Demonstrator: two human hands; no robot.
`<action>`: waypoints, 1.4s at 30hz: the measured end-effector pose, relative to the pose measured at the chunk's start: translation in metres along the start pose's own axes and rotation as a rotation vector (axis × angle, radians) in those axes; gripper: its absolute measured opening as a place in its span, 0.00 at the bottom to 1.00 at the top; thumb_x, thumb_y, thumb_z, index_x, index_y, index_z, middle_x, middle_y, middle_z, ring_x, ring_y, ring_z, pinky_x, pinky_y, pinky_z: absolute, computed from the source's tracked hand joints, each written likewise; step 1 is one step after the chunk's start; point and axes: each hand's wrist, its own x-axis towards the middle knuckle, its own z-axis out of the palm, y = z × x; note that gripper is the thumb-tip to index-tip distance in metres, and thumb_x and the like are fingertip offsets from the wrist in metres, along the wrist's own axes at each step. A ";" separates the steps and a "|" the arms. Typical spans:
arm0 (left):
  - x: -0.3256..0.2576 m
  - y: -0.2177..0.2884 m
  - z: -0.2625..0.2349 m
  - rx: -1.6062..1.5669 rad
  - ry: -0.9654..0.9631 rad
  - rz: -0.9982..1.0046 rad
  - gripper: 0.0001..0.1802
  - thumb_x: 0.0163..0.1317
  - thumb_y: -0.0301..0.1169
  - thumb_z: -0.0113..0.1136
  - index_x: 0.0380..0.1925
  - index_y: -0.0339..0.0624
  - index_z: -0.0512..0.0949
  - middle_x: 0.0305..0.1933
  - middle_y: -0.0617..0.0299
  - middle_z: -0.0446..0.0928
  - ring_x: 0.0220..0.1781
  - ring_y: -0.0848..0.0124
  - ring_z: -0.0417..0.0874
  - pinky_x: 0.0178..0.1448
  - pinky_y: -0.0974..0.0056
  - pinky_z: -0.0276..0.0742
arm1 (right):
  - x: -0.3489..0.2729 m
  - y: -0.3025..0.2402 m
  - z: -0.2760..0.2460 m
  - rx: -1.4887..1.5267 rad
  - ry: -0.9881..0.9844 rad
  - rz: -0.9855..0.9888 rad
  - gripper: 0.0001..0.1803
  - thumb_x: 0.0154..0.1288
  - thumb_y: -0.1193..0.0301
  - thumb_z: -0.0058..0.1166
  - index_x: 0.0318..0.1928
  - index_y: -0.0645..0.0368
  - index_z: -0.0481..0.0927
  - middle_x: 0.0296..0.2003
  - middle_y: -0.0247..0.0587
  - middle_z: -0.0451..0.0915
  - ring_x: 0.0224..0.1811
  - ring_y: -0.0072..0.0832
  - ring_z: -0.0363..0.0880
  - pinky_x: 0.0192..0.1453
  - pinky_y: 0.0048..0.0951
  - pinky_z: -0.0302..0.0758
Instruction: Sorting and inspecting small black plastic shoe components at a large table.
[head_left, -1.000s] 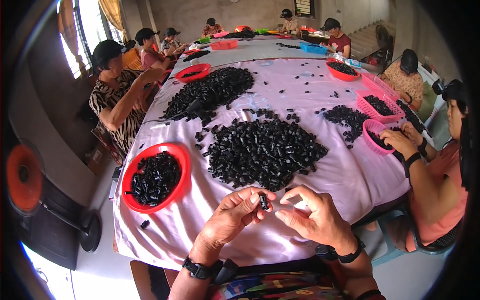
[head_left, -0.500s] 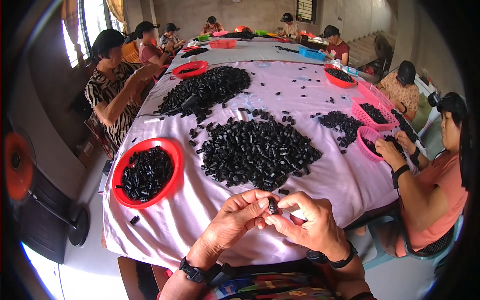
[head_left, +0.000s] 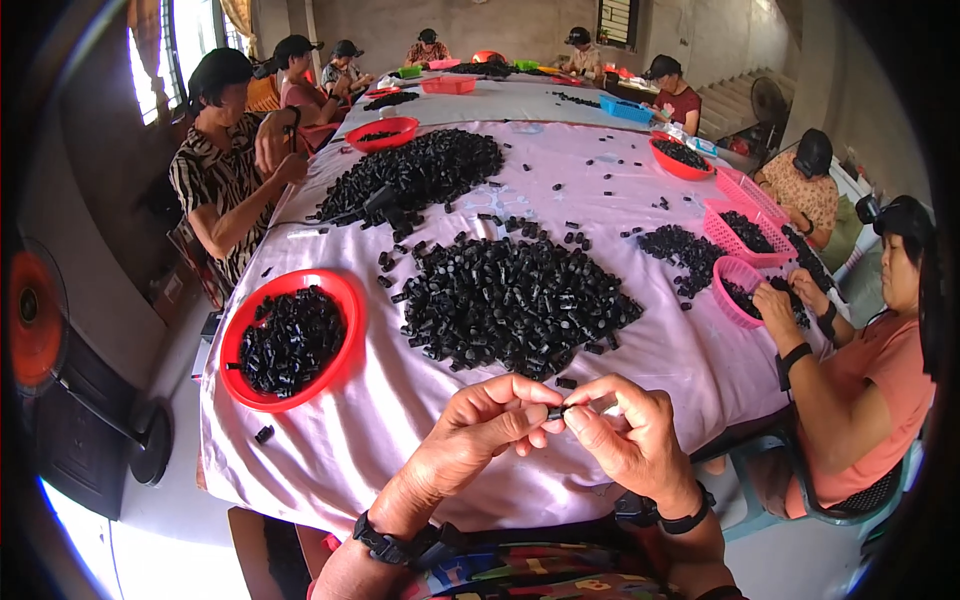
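Above the near edge of the table, the left hand and the right hand now meet at one small black piece. The left thumb and forefinger pinch one end, with the other left fingers curled loosely behind; the right thumb and forefinger press together on the opposite end, and how the remaining right fingers are bent cannot be fully told. The piece lies roughly level between the two pinches. One second earlier the left hand alone held it, nearly upright, while the right thumb and forefinger stood apart from it; half a second later the right fingers had closed in, and since then it has been turned on its side. Just beyond the hands, the large pile of similar pieces looks unchanged. Toward the near left corner sits a red basin filled with more of them, and a loose piece lies beside it, nearer that corner. Farther along the left edge are a second pile and a red bowl; there, a co-worker in a striped shirt has shifted both arms. At the right edge, another co-worker keeps both hands by a pink basket.
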 end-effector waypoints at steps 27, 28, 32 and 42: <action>0.000 -0.004 0.004 -0.051 0.063 0.087 0.13 0.61 0.22 0.60 0.46 0.38 0.76 0.41 0.66 0.78 0.40 0.81 0.77 0.45 0.74 0.73 | -0.001 0.001 -0.004 0.038 -0.046 -0.027 0.09 0.63 0.76 0.56 0.44 0.63 0.77 0.31 0.35 0.82 0.23 0.13 0.79 0.21 0.16 0.71; 0.000 -0.004 0.002 -0.044 0.050 0.067 0.13 0.61 0.22 0.60 0.46 0.38 0.76 0.41 0.66 0.78 0.41 0.81 0.77 0.46 0.74 0.73 | -0.001 0.001 -0.004 0.038 -0.045 -0.028 0.09 0.63 0.76 0.56 0.44 0.63 0.77 0.31 0.35 0.82 0.23 0.13 0.79 0.21 0.16 0.71; 0.000 -0.004 -0.001 -0.050 0.009 0.044 0.13 0.61 0.20 0.60 0.46 0.39 0.76 0.42 0.67 0.77 0.42 0.81 0.76 0.48 0.73 0.73 | -0.001 0.002 -0.005 -0.009 -0.029 -0.083 0.11 0.60 0.78 0.57 0.45 0.62 0.78 0.33 0.35 0.83 0.22 0.12 0.77 0.20 0.16 0.71; -0.001 -0.003 0.006 0.015 0.030 0.160 0.10 0.61 0.19 0.59 0.43 0.37 0.76 0.42 0.66 0.77 0.44 0.80 0.76 0.51 0.73 0.73 | -0.001 0.007 -0.006 -0.026 -0.028 -0.074 0.12 0.58 0.79 0.59 0.44 0.60 0.79 0.34 0.35 0.83 0.20 0.13 0.77 0.20 0.16 0.71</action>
